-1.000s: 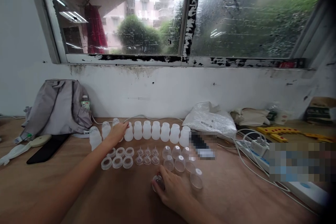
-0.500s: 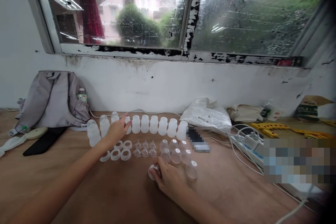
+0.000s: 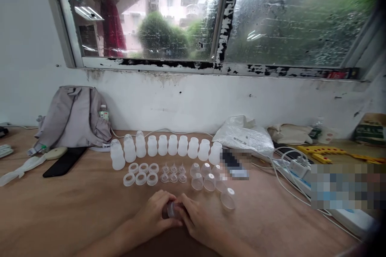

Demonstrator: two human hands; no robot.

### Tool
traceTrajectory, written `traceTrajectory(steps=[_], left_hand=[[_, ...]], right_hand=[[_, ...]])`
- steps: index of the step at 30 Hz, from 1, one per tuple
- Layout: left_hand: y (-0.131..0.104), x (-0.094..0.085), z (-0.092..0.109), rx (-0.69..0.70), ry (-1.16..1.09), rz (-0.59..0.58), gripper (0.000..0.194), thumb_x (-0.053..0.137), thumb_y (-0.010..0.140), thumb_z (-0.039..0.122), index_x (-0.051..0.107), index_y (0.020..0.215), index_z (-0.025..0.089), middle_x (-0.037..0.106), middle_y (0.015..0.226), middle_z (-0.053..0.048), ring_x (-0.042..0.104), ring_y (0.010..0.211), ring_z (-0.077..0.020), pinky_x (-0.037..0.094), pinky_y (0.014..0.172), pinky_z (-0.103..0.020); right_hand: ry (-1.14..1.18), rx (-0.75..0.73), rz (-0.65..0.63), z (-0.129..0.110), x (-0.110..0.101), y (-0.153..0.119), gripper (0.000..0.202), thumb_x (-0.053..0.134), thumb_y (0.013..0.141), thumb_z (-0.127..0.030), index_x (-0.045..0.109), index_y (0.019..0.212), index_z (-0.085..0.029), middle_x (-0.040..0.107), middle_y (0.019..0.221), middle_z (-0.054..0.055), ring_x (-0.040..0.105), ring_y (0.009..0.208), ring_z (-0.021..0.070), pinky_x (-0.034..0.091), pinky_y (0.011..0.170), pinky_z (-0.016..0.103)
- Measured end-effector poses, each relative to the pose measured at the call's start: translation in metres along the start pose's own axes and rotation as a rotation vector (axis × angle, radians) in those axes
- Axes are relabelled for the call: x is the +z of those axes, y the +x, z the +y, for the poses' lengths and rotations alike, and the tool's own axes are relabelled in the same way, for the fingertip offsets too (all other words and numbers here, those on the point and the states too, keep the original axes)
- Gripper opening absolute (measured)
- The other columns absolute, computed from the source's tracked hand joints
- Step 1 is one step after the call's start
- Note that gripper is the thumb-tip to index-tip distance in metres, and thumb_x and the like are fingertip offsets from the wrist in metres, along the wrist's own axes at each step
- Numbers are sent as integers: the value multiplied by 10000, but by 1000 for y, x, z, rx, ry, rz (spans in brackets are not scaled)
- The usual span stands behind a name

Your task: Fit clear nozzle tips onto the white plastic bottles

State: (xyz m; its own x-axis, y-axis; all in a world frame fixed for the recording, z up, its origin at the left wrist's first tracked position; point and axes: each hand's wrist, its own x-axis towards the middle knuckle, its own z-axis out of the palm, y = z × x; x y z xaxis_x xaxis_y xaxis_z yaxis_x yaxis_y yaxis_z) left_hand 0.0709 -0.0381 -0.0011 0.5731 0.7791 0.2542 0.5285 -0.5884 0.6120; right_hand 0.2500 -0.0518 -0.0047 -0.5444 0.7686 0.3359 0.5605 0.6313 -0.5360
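Note:
Close to the table's near side, my left hand (image 3: 157,211) and my right hand (image 3: 193,215) meet with curled fingers. Between them is a translucent bottle collar ring (image 3: 171,210), mostly covered, so whether a nipple sits in it is hidden. Beyond the hands lie several white collar rings (image 3: 141,178) in two rows. Clear nipples (image 3: 173,177) stand beside them. Clear domed caps (image 3: 209,183) are grouped to the right, with one cap (image 3: 227,198) nearer me. Behind runs a curved row of white baby bottles (image 3: 163,145); the three leftmost have clear tops.
A grey backpack (image 3: 72,118) leans on the wall at the left, near a black phone-like slab (image 3: 64,162). A plastic bag (image 3: 244,134) lies behind the bottles. White cables and a power strip (image 3: 352,217) occupy the right side, below a yellow tool (image 3: 328,154).
My left hand has come back from the bottle row to join my right hand at the small piece. The whole view has shifted slightly.

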Motion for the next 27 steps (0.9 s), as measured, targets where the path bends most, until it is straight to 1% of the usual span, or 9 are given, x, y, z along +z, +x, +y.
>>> traceTrajectory(steps=[4,7,11,13,15,17,20,24,27], left_hand=[[-11,-11,-8,27,51,21,425,623,668,492,536,971,207,582,919,-27,516,855,-181,402,753,-284],[-26,-20,-22,16,101,53,417,609,683,493,535,984,214,583,928,-36,517,868,-190,400,763,-296],[-49,-39,-46,-84,211,115,425,595,681,514,534,974,211,587,948,-56,517,888,-218,393,773,-333],[-59,-48,-57,-151,300,169,381,572,701,501,536,956,220,585,962,-53,513,893,-227,384,763,-346],[-66,-56,-65,-218,398,226,322,531,735,478,545,939,229,585,961,-47,511,890,-230,371,757,-355],[-70,-61,-70,-279,474,259,306,492,758,465,551,947,231,591,950,-47,517,886,-231,360,758,-360],[-71,-65,-72,-341,520,262,341,455,777,466,536,1012,231,599,969,-50,522,907,-235,352,766,-361],[-68,-68,-72,-352,526,261,380,430,797,446,488,1102,226,593,1030,-56,515,946,-234,347,783,-362],[-67,-69,-76,-343,533,257,376,418,806,430,477,1112,220,592,1033,-59,518,947,-230,351,782,-357]], right_hand=[[-58,-71,-54,-4,1,1,168,296,881,-185,446,956,-194,574,903,45,547,779,135,418,676,235],[-76,-87,-62,-7,-1,3,197,317,875,-181,446,1024,-204,559,964,45,541,859,142,416,731,244],[-115,68,36,0,2,15,149,397,850,-213,454,986,-193,577,933,45,558,831,156,416,719,257],[-162,137,75,6,6,24,124,432,832,-224,462,948,-190,588,902,44,564,807,166,415,699,263],[-209,165,81,9,12,34,103,446,819,-218,471,916,-191,594,889,44,566,812,177,412,692,268],[-245,172,77,10,17,44,91,452,810,-208,476,896,-191,601,888,49,566,821,185,410,686,271],[-279,161,89,9,24,55,107,457,804,-195,476,908,-184,608,894,62,564,838,197,407,678,273],[-292,144,107,6,28,61,143,455,806,-198,470,948,-179,606,939,64,559,880,209,414,691,288],[-281,143,117,7,24,57,171,441,817,-207,464,983,-176,603,966,67,565,885,200,421,702,289]])
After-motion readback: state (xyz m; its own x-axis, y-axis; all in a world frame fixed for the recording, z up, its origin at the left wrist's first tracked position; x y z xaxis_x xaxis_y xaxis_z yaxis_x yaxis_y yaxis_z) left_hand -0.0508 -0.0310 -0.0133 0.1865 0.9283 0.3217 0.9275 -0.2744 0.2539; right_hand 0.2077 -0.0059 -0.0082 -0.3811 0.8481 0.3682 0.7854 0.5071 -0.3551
